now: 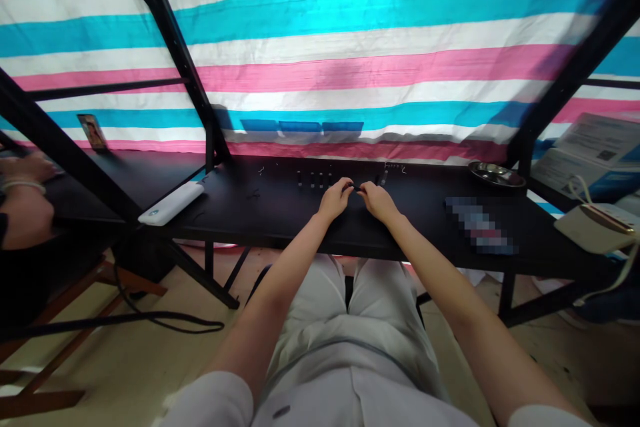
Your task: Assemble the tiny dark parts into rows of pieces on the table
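Above the black table (260, 217), my left hand (335, 199) and my right hand (377, 201) meet almost fingertip to fingertip. Both are closed in a pinch on a small dark thin piece (356, 187) that spans the gap between them. Its exact kind is too small to make out, and the fingers cover its ends. Just beyond my left hand stands a row of several small dark pieces with pale ends (313, 180). Behind my right hand lies a similar small piece (384, 177), near a line of tiny whitish bits (395, 165).
A long white case (173, 204) lies at the table's left end. To the right are a shiny metal dish (497, 175), a blurred-out flat item (480, 225) and a beige bag (595, 227). Black frame bars (175, 47) rise on both sides. Another person's arm (27, 197) shows at far left.
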### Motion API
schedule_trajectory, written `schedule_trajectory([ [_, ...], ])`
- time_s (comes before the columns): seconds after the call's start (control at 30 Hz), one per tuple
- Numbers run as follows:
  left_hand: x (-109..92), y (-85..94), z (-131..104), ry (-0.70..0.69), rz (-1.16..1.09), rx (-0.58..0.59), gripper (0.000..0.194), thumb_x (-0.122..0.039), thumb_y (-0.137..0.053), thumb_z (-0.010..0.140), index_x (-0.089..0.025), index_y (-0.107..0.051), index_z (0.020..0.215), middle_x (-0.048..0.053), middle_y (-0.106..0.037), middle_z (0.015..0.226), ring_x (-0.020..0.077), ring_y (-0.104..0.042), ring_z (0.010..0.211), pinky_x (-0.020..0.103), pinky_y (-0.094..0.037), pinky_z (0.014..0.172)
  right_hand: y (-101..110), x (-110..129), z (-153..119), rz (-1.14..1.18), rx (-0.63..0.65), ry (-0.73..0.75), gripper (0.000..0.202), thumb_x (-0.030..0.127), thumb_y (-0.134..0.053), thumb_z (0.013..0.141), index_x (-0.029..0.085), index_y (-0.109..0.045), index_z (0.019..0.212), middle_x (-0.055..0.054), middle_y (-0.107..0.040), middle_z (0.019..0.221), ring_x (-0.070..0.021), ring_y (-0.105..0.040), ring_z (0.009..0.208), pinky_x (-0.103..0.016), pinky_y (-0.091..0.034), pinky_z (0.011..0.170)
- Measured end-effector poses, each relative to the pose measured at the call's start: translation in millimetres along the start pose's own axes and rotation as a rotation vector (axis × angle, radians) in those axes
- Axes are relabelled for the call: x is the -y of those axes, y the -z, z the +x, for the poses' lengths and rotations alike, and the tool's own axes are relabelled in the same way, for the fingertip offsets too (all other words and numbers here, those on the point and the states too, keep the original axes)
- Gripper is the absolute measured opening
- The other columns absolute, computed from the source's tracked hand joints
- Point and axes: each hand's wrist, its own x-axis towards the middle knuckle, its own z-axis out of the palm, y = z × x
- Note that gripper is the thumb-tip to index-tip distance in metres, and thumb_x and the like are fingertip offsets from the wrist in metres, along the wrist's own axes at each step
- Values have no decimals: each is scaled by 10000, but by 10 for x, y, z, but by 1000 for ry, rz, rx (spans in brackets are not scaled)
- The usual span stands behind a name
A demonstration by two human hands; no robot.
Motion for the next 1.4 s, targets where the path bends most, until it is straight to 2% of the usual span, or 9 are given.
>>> schedule_trajectory([
  [0.23, 15, -1, 5, 26, -5, -4, 182, -320, -440, 898, -184, -529, 979, 9, -606, 777, 100, -526, 601, 209, -399, 607, -17, 48, 3, 11, 32, 4, 262, 296, -340, 944, 149, -551, 994, -127, -611, 945, -202, -571, 744, -305, -386, 692],
  [0.4, 8, 9, 3, 48, -53, 6, 173, -297, -413, 907, -192, -513, 1001, 10, -618, 798, 96, -535, 596, 208, -403, 610, -20, 26, -5, 68, 55, 9, 245, 278, -352, 940, 168, -570, 960, -103, -632, 924, -186, -579, 773, -283, -373, 694],
  [0.57, 6, 5, -1, 33, -19, -24, 188, -322, -406, 910, -190, -513, 989, -1, -590, 757, 93, -514, 570, 212, -397, 594, 3, 20, -18, 89, 11, 21, 234, 292, -371, 926, 177, -571, 882, -76, -625, 852, -168, -553, 743, -271, -349, 699],
  [0.77, -7, 2, -4, 19, -23, -47, 187, -322, -405, 911, -187, -512, 986, 9, -598, 780, 99, -530, 597, 217, -403, 610, 56, 79, -20, -17, -23, 14, 270, 312, -344, 929, 181, -555, 821, -70, -586, 788, -161, -501, 673, -271, -309, 653],
  [0.9, -24, 6, -5, 22, -2, -52, 203, -344, -407, 912, -184, -516, 974, 16, -601, 801, 101, -538, 619, 215, -400, 614, 80, 112, -22, -59, -30, -9, 270, 305, -339, 927, 180, -559, 833, -73, -581, 800, -160, -484, 656, -274, -289, 633],
  [1.2, -22, 16, -7, 45, 1, -131, 254, -407, -398, 915, -181, -513, 890, -14, -553, 658, 93, -498, 543, 209, -365, 567, 59, 57, -46, -91, -6, -92, 246, 313, -380, 915, 181, -577, 849, -78, -612, 826, -159, -514, 639, -274, -271, 587],
  [1.3, -1, 10, -1, 56, 4, -137, 236, -389, -399, 917, -181, -508, 896, -14, -557, 643, 93, -493, 521, 211, -363, 558, 43, 29, -59, -49, -7, -122, 245, 351, -415, 907, 178, -589, 900, -76, -624, 838, -162, -536, 650, -269, -286, 586],
  [1.4, 11, 1, 4, 61, 8, -121, 215, -371, -407, 915, -181, -508, 909, -8, -570, 660, 97, -511, 535, 214, -373, 566, 24, 22, -61, -19, -11, -80, 275, 376, -411, 913, 183, -595, 981, -76, -633, 882, -168, -560, 689, -264, -319, 608],
])
